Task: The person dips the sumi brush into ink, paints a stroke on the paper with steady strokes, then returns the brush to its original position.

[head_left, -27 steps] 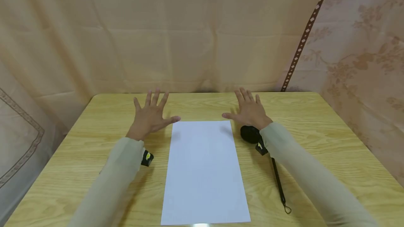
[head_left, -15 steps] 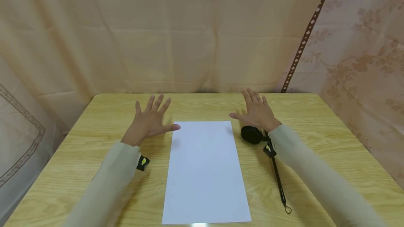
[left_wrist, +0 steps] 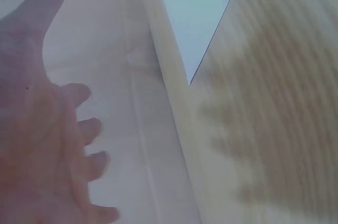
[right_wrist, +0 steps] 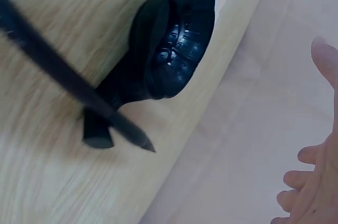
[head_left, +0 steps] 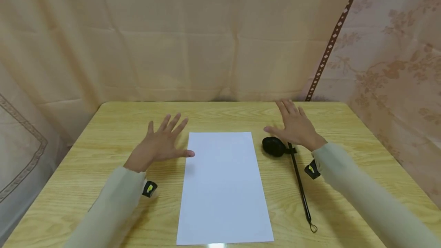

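A blank white sheet of paper (head_left: 224, 190) lies lengthwise on the wooden table. My left hand (head_left: 155, 148) hovers by its left edge, fingers spread, with the thumb overlapping the paper in the head view. To the right of the sheet sits a small black ink dish (head_left: 273, 147) with a scalloped hollow and a short stub (right_wrist: 99, 134). Across that stub rests a dark calligraphy brush (head_left: 300, 183), its pointed tip at the far end and a hanging loop towards me. Holding nothing, my right hand (head_left: 296, 127) is raised above the brush's far end, thumb out and fingers extended.
The pale wooden table (head_left: 361, 163) ends at a beige curtain (head_left: 206, 41) behind it. Patterned cloth (head_left: 403, 60) hangs on the right. Small black cameras sit at both wrists, the left camera (head_left: 149, 189) and the right camera (head_left: 312, 169).
Both hands have drawn apart: the left has come nearer to me and slightly left, the right has moved right. Paper, dish and brush have stayed in place.
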`<state>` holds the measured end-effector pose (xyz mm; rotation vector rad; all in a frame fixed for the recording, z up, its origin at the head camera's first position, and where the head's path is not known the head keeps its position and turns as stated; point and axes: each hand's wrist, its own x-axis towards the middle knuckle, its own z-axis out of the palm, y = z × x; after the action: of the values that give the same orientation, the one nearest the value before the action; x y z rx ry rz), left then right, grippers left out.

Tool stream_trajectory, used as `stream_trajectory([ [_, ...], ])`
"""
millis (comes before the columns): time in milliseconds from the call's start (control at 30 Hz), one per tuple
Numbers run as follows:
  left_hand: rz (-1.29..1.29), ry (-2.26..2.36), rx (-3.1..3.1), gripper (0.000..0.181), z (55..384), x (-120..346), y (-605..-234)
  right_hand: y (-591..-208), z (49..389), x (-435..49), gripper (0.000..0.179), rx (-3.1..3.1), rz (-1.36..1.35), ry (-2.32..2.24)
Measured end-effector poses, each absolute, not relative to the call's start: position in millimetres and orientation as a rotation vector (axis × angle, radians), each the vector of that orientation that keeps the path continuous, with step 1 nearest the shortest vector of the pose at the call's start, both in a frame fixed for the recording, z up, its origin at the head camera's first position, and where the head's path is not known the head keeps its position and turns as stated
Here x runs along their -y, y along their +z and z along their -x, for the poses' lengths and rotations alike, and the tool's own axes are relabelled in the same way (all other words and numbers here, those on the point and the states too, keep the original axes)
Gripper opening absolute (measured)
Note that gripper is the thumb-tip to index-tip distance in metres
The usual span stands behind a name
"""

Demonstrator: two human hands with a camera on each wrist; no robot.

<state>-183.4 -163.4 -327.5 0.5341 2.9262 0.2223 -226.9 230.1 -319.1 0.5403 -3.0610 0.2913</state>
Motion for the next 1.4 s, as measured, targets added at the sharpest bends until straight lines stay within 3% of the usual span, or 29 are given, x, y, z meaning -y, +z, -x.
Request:
stream_trajectory([
  [567,-0.795,0.424,-2.712,0.124,149,172,-377,-321,179,-257,0.088,2.777,-0.739,0.255],
  [967,-0.754,0.374,-2.648,0.128,126,169,-386,-348,144,-285,0.1,2.736,-0.951,0.096],
  [1267,-0.687,0.362,-2.636,0.126,130,167,-383,-370,131,-292,0.095,2.606,-1.158,-0.05],
  [1400,-0.698,0.396,-2.626,0.126,132,167,-385,-378,129,-293,0.085,2.517,-1.304,-0.056],
])
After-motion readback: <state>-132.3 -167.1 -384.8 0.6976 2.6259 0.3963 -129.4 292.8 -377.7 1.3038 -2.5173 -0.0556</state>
